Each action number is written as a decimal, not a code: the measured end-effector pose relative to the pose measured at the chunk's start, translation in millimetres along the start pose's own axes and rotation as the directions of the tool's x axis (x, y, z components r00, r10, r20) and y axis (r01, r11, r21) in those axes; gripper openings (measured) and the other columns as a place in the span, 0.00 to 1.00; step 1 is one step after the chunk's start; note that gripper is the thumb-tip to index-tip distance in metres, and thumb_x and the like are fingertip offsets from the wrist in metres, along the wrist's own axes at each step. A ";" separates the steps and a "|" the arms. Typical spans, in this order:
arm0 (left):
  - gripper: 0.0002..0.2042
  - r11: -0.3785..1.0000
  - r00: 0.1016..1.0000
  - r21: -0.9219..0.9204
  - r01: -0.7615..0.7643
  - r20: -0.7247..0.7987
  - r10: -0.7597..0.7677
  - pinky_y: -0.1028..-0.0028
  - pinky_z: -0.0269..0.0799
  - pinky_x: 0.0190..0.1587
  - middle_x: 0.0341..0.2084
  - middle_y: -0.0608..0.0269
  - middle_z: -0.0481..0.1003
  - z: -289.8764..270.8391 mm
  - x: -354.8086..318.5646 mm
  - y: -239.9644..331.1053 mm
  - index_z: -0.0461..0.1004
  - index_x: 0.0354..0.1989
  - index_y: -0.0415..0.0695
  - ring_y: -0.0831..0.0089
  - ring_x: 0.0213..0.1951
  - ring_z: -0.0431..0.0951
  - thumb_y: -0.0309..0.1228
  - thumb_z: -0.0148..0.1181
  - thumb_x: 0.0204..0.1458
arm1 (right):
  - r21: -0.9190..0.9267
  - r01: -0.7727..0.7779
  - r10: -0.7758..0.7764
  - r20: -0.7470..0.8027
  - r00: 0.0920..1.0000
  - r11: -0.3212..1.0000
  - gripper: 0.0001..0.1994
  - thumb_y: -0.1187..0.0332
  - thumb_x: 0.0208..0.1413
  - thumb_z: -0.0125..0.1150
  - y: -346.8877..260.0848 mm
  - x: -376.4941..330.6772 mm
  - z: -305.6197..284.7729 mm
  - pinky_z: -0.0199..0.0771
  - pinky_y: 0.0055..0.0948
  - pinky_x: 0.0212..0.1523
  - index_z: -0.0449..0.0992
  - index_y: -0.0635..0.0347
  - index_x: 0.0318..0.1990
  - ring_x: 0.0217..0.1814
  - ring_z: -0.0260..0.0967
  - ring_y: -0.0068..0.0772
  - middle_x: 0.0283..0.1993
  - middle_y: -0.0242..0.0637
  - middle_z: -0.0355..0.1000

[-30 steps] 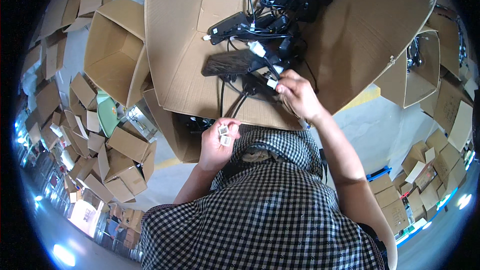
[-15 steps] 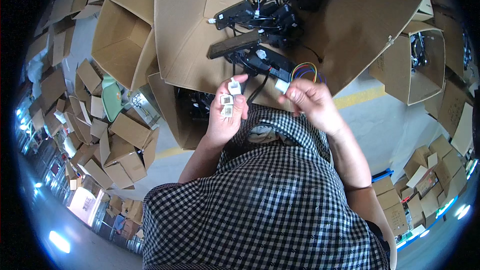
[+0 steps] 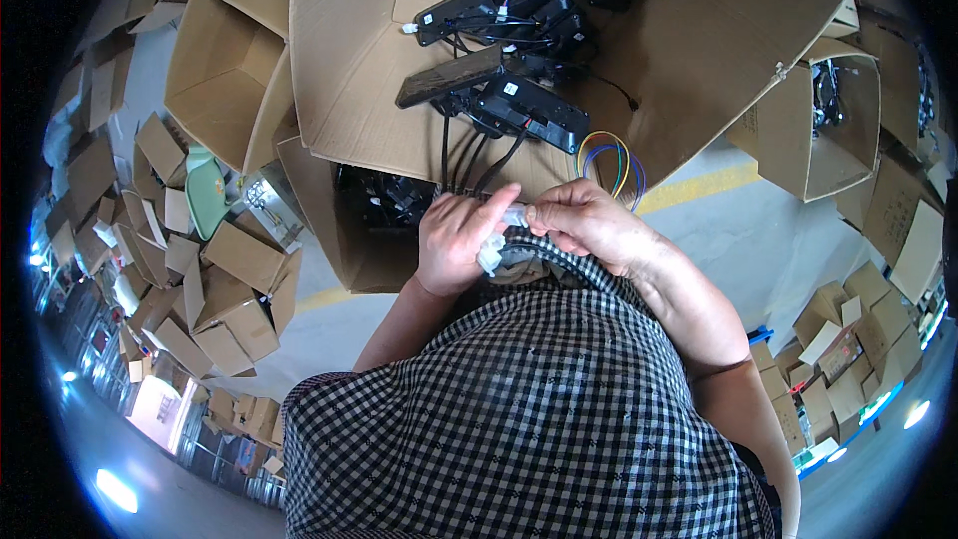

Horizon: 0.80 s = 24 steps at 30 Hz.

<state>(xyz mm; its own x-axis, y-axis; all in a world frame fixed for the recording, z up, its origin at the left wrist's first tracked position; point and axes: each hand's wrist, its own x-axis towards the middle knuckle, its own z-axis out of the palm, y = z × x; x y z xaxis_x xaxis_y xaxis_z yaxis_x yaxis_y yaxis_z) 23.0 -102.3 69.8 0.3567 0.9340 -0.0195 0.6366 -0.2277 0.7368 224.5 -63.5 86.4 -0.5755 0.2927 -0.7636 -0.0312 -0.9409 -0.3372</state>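
Note:
My left hand (image 3: 454, 240) is closed round several white plastic plug connectors (image 3: 490, 255), with black cables (image 3: 469, 158) running from it up to the devices. Between the two hands, a white connector (image 3: 516, 215) is pinched by the fingertips of my right hand (image 3: 591, 224), end to end with the left hand's grip. Whether its halves are mated cannot be made out. Loops of thin coloured wires (image 3: 627, 168) rise behind my right hand. Just beyond lie flat black electronic units (image 3: 536, 112) with cables, at the near edge of a large cardboard box (image 3: 349, 90).
More black units (image 3: 459, 15) lie tangled deeper in the box. Below its left side stands a carton (image 3: 334, 240) holding dark cabled parts. An open carton (image 3: 225, 70) is at the left, another with cables (image 3: 848, 130) at the right. A green plastic chair (image 3: 207, 200) stands among flattened boxes.
My right hand has come left and slightly down, bringing its connector against those at my left hand. The left hand has turned and closed more. The view has shifted slightly.

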 end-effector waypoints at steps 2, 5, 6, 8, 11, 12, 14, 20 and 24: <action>0.20 0.998 0.997 0.035 -0.056 0.052 0.054 0.69 0.67 0.29 0.20 0.63 0.71 -0.6 -3.1 -5.6 0.72 0.48 0.46 0.67 0.22 0.72 0.27 0.60 0.42 | -0.020 -0.064 0.065 0.040 0.997 0.998 0.11 0.63 0.56 0.57 1.5 6.3 -0.8 0.50 0.14 0.14 0.75 0.60 0.29 0.14 0.53 0.10 0.15 0.24 0.63; 0.20 0.996 0.999 -0.085 -0.020 0.034 0.023 0.69 0.67 0.29 0.20 0.63 0.72 0.3 -9.7 -9.0 0.72 0.48 0.46 0.67 0.22 0.72 0.28 0.60 0.42 | -0.498 0.010 -0.003 0.015 1.000 0.867 0.13 0.58 0.58 0.55 -12.3 10.7 -10.1 0.57 0.17 0.17 0.76 0.59 0.31 0.16 0.58 0.13 0.17 0.27 0.66; 0.19 0.994 0.999 -0.112 -0.019 0.044 0.024 0.69 0.67 0.29 0.20 0.64 0.72 -0.6 -10.7 -9.6 0.73 0.47 0.45 0.68 0.23 0.72 0.28 0.60 0.42 | -0.796 0.006 -0.184 -0.133 0.974 0.606 0.15 0.55 0.58 0.53 -19.1 21.0 -18.7 0.67 0.26 0.23 0.77 0.57 0.35 0.18 0.66 0.25 0.19 0.31 0.71; 0.19 0.988 0.992 -0.145 -0.050 0.105 0.066 0.69 0.66 0.29 0.20 0.64 0.72 -4.6 -8.7 -5.8 0.72 0.48 0.45 0.68 0.23 0.72 0.28 0.60 0.43 | -0.966 0.007 -0.693 -0.179 0.699 0.257 0.16 0.57 0.54 0.54 -16.8 50.7 -27.9 0.69 0.38 0.46 0.75 0.60 0.41 0.45 0.69 0.48 0.41 0.44 0.72; 0.20 0.978 0.982 -0.187 -0.095 0.147 0.123 0.70 0.65 0.29 0.20 0.65 0.71 -7.2 -3.7 -2.9 0.72 0.48 0.45 0.68 0.23 0.71 0.29 0.60 0.43 | -0.945 -0.324 -0.544 -0.298 0.784 0.049 0.17 0.59 0.53 0.55 -3.6 97.2 -46.5 0.68 0.39 0.49 0.72 0.60 0.46 0.47 0.67 0.49 0.43 0.47 0.70; 0.20 0.974 0.976 -0.194 -0.114 0.160 0.146 0.71 0.65 0.29 0.19 0.66 0.71 -6.9 -1.8 -1.6 0.72 0.48 0.45 0.69 0.23 0.71 0.28 0.60 0.42 | -0.945 -0.324 -0.546 -0.293 0.785 0.042 0.17 0.59 0.53 0.55 4.0 104.3 -57.8 0.68 0.39 0.49 0.72 0.60 0.46 0.47 0.67 0.49 0.43 0.47 0.70; 0.22 0.963 0.973 -0.224 -0.150 0.139 0.184 0.72 0.65 0.31 0.17 0.68 0.68 -10.8 0.7 -2.3 0.72 0.48 0.47 0.70 0.23 0.70 0.29 0.62 0.40 | -0.926 -0.224 -0.564 -0.364 0.742 0.304 0.16 0.60 0.51 0.57 8.2 109.4 -73.6 0.69 0.40 0.46 0.72 0.61 0.44 0.43 0.70 0.50 0.39 0.46 0.73; 0.19 0.938 0.946 -0.150 -0.314 0.041 0.323 0.72 0.67 0.31 0.14 0.71 0.65 -29.5 12.3 16.2 0.75 0.43 0.49 0.74 0.21 0.69 0.32 0.62 0.39 | 0.020 0.569 -0.489 -0.490 0.722 0.822 0.07 0.76 0.57 0.51 15.9 86.7 -73.3 0.74 0.29 0.40 0.72 0.63 0.42 0.37 0.72 0.30 0.38 0.36 0.74; 0.17 0.932 0.939 -0.148 -0.332 0.037 0.341 0.68 0.70 0.33 0.19 0.65 0.70 -41.2 13.9 21.2 0.75 0.43 0.47 0.68 0.23 0.71 0.30 0.62 0.40 | 0.361 0.469 -0.383 -0.285 0.878 0.806 0.08 0.70 0.59 0.50 7.8 76.5 -62.2 0.78 0.29 0.36 0.68 0.62 0.44 0.35 0.72 0.30 0.37 0.37 0.73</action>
<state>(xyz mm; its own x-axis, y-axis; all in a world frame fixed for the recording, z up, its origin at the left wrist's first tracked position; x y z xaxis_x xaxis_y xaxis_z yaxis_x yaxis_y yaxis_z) 13.3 -82.7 113.0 0.5776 0.7894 0.2077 0.3734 -0.4818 0.7928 231.0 -37.9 -8.9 -0.2606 0.6664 -0.6986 -0.5899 -0.6827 -0.4312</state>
